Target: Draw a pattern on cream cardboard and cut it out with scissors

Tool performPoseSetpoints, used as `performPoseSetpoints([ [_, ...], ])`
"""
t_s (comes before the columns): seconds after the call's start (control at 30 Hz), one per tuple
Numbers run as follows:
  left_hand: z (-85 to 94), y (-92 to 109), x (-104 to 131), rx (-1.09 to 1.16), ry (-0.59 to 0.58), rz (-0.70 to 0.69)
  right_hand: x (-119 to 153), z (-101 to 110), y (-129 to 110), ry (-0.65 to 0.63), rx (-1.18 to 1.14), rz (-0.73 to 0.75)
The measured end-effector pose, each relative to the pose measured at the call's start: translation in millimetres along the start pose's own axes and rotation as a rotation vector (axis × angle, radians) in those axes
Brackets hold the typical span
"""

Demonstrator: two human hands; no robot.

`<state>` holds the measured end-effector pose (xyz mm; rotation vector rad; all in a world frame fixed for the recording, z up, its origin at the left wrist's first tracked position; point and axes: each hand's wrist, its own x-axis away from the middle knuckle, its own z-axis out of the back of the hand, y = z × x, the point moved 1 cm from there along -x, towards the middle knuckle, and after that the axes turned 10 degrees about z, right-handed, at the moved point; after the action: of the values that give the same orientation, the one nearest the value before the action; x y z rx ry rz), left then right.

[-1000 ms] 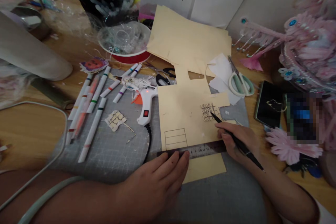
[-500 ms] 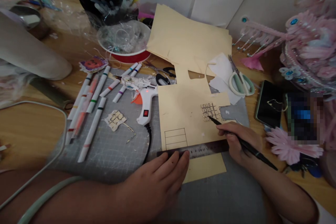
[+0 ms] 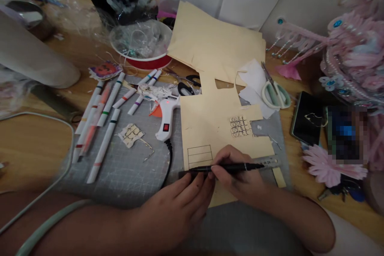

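My right hand (image 3: 243, 180) grips a slim black pen (image 3: 228, 167), held nearly level. Its tip lies near the lower left corner of a ruled box (image 3: 199, 157) drawn on the cream card (image 3: 207, 116). Fingers stretched flat, my left hand (image 3: 180, 204) presses down the metal ruler (image 3: 272, 161) along the card's lower edge. Most of the ruler is hidden by both hands and the pen. A patch of drawn loops (image 3: 239, 127) fills the card's right part. Under the ruler, a cream paper strip (image 3: 223, 197) shows below the hands.
A white glue gun (image 3: 165, 118), several markers (image 3: 103, 146) and a small card piece (image 3: 131, 135) lie on the grey cutting mat (image 3: 129, 180). Scissors (image 3: 274, 94), a phone (image 3: 307, 118) and pink ornaments (image 3: 348, 56) are at the right. Behind stand a red-and-white bowl (image 3: 150, 63) and stacked card (image 3: 219, 36).
My right hand has moved left and down with the pen, from the loop patch to the ruled box beside the ruler. My left hand stays on the ruler.
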<state>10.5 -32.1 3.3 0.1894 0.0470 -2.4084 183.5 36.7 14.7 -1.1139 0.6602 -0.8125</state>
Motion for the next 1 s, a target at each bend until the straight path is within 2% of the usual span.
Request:
performPoseSetpoints([
  [0.6, 0.4, -0.4, -0.4, 0.006, 0.008, -0.005, -2.6, 0.7, 0.4, -0.068, 0.099, -0.016],
  [1.0, 1.9, -1.7, -1.0, -0.002, -0.003, 0.003, 1.4, 9.1, 3.3, 0.025, 0.100, -0.039],
])
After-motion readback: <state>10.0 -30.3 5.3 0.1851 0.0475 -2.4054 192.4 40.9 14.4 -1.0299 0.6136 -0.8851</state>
